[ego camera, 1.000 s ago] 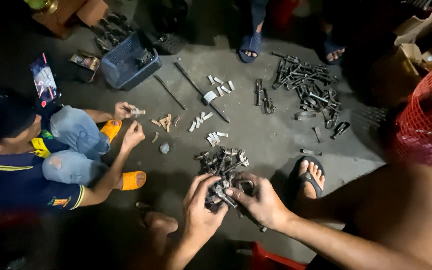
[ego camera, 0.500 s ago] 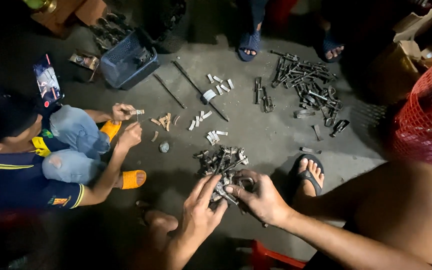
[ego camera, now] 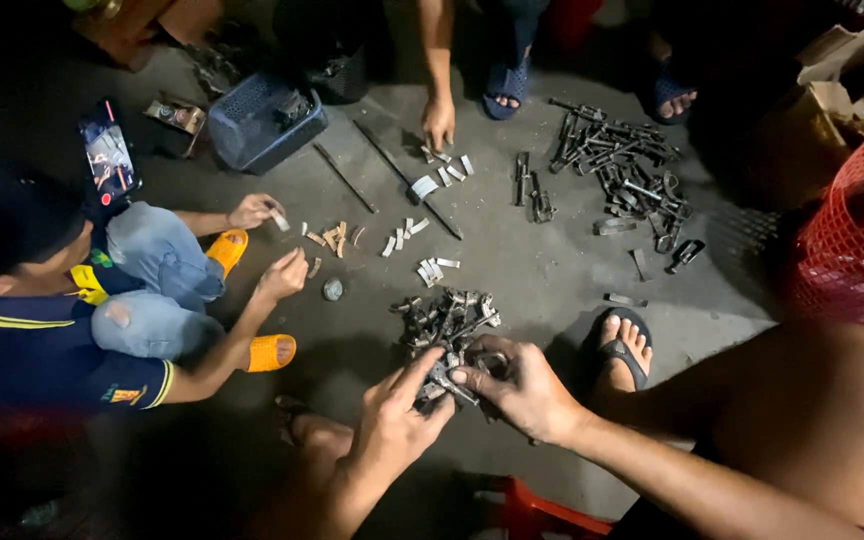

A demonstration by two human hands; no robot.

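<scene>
Hands (ego camera: 397, 420) (ego camera: 522, 385) still working metal parts (ego camera: 447, 320), apparently gripping, new hand (ego camera: 439, 122) reaching.

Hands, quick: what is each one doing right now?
Left hand: fingers pinching a small metal part at the pile of metal parts.
Right hand: gripping the same part.

Part hidden: the dark metal piece under the left hand (ego camera: 392, 425) and right hand (ego camera: 522, 390), its shape not to be told. Cut off by the right edge: red mesh basket (ego camera: 852, 240). Cut off at the top edge: a co-worker's arm (ego camera: 438, 60) (only the forearm and hand are shown). Too small to tell: pale bits (ego camera: 432, 268) scattered at mid-floor.
</scene>
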